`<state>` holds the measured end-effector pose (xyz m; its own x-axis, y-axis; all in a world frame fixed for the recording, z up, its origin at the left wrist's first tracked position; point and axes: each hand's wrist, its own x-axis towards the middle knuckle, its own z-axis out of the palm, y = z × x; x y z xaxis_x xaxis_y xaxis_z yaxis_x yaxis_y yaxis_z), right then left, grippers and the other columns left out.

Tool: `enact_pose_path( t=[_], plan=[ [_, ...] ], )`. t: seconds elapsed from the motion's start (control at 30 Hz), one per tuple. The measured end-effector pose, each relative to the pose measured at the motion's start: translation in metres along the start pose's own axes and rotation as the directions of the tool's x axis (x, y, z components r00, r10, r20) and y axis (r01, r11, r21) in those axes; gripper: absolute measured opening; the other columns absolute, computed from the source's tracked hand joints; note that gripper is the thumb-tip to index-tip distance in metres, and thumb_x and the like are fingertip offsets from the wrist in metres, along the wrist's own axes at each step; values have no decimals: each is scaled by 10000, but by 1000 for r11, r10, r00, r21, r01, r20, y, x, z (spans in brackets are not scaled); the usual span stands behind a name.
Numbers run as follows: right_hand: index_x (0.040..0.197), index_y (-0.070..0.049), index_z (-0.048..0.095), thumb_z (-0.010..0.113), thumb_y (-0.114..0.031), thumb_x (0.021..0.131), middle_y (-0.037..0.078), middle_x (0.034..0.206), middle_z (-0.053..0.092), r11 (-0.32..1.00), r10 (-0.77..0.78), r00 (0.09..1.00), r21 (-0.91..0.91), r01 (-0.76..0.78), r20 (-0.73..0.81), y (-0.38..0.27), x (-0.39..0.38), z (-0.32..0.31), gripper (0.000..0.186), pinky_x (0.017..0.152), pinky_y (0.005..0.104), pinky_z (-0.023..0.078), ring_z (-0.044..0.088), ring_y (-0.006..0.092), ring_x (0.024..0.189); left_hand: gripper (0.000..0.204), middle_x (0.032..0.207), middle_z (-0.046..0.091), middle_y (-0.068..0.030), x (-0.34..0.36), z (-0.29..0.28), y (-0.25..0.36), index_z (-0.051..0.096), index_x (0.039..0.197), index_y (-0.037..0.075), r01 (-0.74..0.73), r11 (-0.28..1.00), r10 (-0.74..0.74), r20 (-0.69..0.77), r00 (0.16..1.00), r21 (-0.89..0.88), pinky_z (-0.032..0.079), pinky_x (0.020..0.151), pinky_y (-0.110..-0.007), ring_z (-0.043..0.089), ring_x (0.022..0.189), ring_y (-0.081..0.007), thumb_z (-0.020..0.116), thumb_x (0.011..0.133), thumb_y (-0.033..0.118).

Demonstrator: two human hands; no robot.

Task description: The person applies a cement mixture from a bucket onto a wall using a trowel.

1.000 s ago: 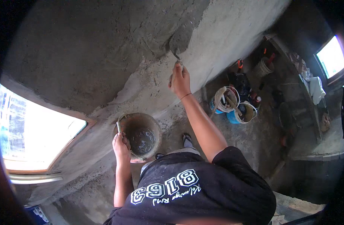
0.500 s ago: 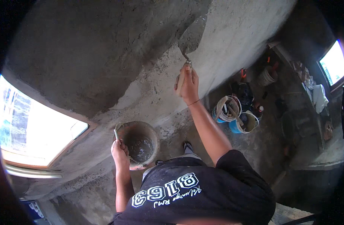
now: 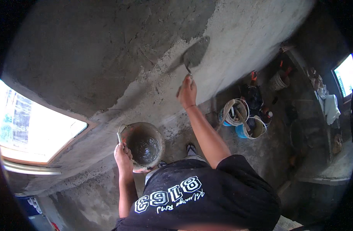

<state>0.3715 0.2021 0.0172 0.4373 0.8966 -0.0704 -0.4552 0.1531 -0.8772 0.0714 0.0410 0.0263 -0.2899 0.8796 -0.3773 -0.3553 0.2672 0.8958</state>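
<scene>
Up by the paler stretch of wall [image 3: 242, 38], our right hand [image 3: 187, 93] had the trowel [image 3: 197, 54], blade pointing up; contact w/ the surface we couldn't confirm. Fingers were closed round its handle near the neck, though some tips were hidden. We judged it light, blade stiff, prob. slippery when wet, so best held by the handle. On our left, near the same surface, was the bucket [image 3: 141, 129]; our left hand [image 3: 123, 157] had its fingers curled round the pale grip [image 3: 119, 137], approx. at the rim. W/ the wet grey mix [image 3: 147, 149] inside, we reckoned it heavy, sturdy, & easiest to take by that grip. Looks: blade dull grey, broad, on a bent neck; bucket round, grimy, reddish low outside, contents dark & shiny.
</scene>
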Motion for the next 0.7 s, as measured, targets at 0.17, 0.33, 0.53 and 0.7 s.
enact_pose_path(
  t=[0.17,0.33,0.53,0.7],
  plan=[
    [895,-93,424,444,-404,953,23,588,427,997,-49,997,-60,45,-67,-13,-23,-16,317,389,313,389,456,140,452,189,546,302,71,-1,-1,-4,488,801,101,12,1000,-12,3,1000,-26,188,385,-228,256,417,-42,465,931,236],
    [901,-91,418,450,-414,949,10,636,433,976,-199,966,-61,211,164,-39,-16,13,328,392,306,394,467,128,476,200,544,300,68,-1,9,-6,485,797,103,-13,1000,13,-5,1000,-4,190,385,-230,256,416,-45,454,939,240],
    [991,-19,405,447,-408,952,18,597,443,991,-74,994,-110,83,82,-3,-15,12,393,410,300,402,460,115,455,199,540,300,66,3,4,-8,487,799,101,12,1000,-12,3,1000,-5,195,382,-230,255,413,-46,452,940,238],
    [976,-3,418,445,-440,945,33,535,456,999,49,999,4,-49,-17,17,-51,2,439,425,302,413,462,114,440,199,539,301,67,7,-7,-5,488,800,100,26,999,-26,-2,1000,-26,202,380,-232,260,411,-48,456,939,240]
  ],
)
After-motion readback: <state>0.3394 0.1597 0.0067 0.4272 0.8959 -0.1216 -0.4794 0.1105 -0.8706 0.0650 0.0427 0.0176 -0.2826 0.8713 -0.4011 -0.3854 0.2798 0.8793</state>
